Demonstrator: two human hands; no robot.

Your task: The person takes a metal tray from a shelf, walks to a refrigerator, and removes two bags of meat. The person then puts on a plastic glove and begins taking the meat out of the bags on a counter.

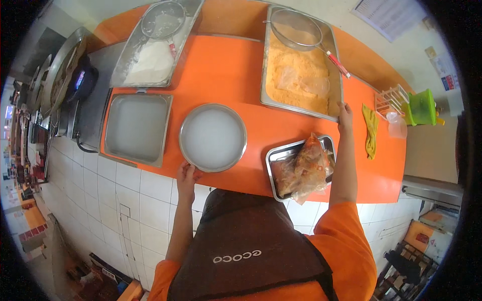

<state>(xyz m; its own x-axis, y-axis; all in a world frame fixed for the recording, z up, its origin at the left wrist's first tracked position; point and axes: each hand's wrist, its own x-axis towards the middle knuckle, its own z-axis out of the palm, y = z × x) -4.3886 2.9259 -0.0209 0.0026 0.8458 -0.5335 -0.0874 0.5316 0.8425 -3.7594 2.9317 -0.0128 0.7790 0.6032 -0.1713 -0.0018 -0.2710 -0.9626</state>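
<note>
My right hand (344, 114) grips the near right corner of a deep steel pan (266, 98) of orange breading flour (297, 64). A strainer (296, 29) with a red-and-white handle lies across that pan, and clear plastic bags (303, 81) rest on the flour. My left hand (187, 173) is at the counter's front edge, fingers partly curled, beside the lower left rim of a round steel bowl (212, 137) of cloudy liquid. Between my arms, a small steel tray (272, 165) holds plastic bags of reddish-brown food, probably marinated meat (307, 169); part of one bag hangs over the front rim.
On the orange counter (226, 75), a square steel pan (164, 131) holds cloudy liquid. Behind it, another pan (116, 77) contains white flour and a strainer (163, 22). A yellow cloth (370, 131), plastic cup (397, 126) and green container (421, 107) are at right. Cooking equipment (62, 81) stands left.
</note>
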